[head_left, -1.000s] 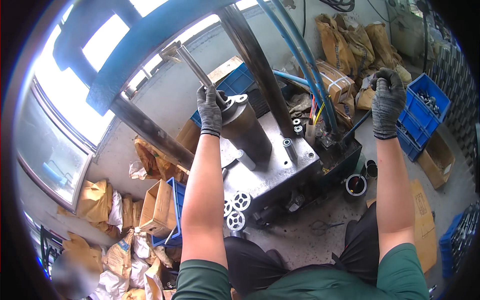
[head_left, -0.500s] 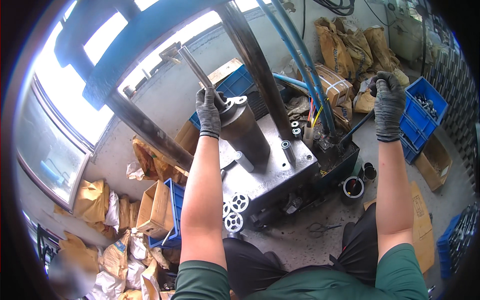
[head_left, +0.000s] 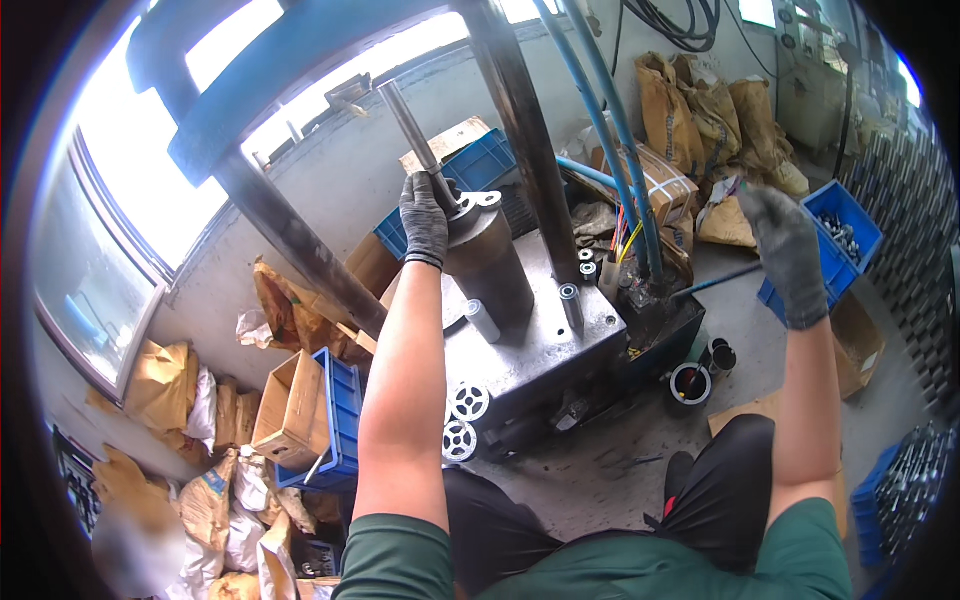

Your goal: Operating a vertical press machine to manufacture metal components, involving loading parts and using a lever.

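Observation:
In a dark knit glove, my left hand point(head_left: 424, 218) is closed around the lower part of an upright, slightly tilted metal rod point(head_left: 405, 120). The rod's foot is at the top of a thick steel cylinder point(head_left: 488, 255), beside small pale rings point(head_left: 487, 199). That cylinder stands on the steel table of a press point(head_left: 545, 335). Out to the right is my gloved right hand point(head_left: 787, 255), its fingers smeared by motion. A dark lever point(head_left: 718, 280) runs up to the palm side of this hand; whether they touch is hidden.
Short metal sleeves point(head_left: 570, 304) and a grey pin point(head_left: 482, 320) stand on the table. Spoked discs point(head_left: 469, 402) lie at its near edge. Dark press columns point(head_left: 525, 130) frame the cylinder. Blue crates point(head_left: 836, 235) with metal parts are at right; a cardboard box point(head_left: 292, 412) is at left.
My right hand has moved down and its fingers have blurred. The lever beside it has swung lower. My left hand stays on the rod; the whole view has shifted slightly.

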`<state>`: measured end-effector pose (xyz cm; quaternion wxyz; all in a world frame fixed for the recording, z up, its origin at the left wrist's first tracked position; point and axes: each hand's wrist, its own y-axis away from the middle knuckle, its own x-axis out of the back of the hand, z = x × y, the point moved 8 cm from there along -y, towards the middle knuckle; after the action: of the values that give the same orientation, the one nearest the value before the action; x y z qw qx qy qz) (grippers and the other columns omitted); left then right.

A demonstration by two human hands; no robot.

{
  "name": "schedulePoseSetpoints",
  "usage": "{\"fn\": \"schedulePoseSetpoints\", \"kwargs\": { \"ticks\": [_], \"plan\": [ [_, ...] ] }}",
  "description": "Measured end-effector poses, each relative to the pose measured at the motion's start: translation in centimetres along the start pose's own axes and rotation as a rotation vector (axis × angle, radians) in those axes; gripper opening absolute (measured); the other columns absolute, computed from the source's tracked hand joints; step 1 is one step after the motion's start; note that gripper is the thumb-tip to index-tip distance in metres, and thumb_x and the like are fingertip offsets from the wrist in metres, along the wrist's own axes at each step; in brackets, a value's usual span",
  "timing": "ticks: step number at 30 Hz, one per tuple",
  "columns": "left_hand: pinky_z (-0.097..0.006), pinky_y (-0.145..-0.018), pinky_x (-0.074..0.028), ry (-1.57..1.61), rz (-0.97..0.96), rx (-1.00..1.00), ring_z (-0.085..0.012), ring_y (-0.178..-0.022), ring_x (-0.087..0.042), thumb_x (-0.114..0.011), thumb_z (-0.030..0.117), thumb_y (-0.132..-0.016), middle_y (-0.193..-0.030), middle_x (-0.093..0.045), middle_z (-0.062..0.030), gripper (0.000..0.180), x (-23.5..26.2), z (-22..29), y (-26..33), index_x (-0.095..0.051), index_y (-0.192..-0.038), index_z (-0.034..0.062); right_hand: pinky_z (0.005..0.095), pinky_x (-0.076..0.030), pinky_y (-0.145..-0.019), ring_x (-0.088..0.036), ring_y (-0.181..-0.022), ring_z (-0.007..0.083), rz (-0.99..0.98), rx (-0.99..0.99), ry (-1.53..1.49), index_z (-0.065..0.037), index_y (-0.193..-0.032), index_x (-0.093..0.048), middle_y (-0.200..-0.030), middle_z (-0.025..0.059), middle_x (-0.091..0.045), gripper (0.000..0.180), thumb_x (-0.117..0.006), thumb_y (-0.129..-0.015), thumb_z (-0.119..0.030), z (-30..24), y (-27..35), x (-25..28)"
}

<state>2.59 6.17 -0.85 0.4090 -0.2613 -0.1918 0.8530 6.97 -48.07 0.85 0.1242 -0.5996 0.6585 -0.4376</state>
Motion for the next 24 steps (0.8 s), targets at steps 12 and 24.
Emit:
{"fn": "schedulePoseSetpoints", "kwargs": {
  "ticks": [12,24],
  "plan": [
    [-0.027,-0.059,-0.051,-0.081,0.03,0.015,-0.0094,-0.066,-0.061,-0.059,0.041,-0.107,-0.078,-0.065,-0.0029,0.036,-0.2,0.6,0.5,-0.065,-0.107,0.0059,0.0499,-0.041,-0.103,-0.062,-0.102,0.0361,-0.679,0.693,0.77,-0.006,-0.108,-0.069,-0.103,0.0128,-0.068,0.032,-0.071,-0.08,-0.023,-7.2,9.4,-1.1],
    [-0.028,-0.066,-0.051,-0.527,-0.017,-0.035,-0.009,-0.072,-0.059,-0.074,0.017,-0.097,-0.087,-0.068,-0.0006,0.021,-0.5,1.1,0.4,-0.069,-0.114,0.0061,0.0497,-0.047,-0.099,-0.063,-0.11,0.0358,-0.515,0.487,0.224,-0.006,-0.12,-0.066,-0.115,0.0145,-0.069,0.035,-0.07,-0.089,-0.022,-7.5,11.3,-22.8]
  ]
}}
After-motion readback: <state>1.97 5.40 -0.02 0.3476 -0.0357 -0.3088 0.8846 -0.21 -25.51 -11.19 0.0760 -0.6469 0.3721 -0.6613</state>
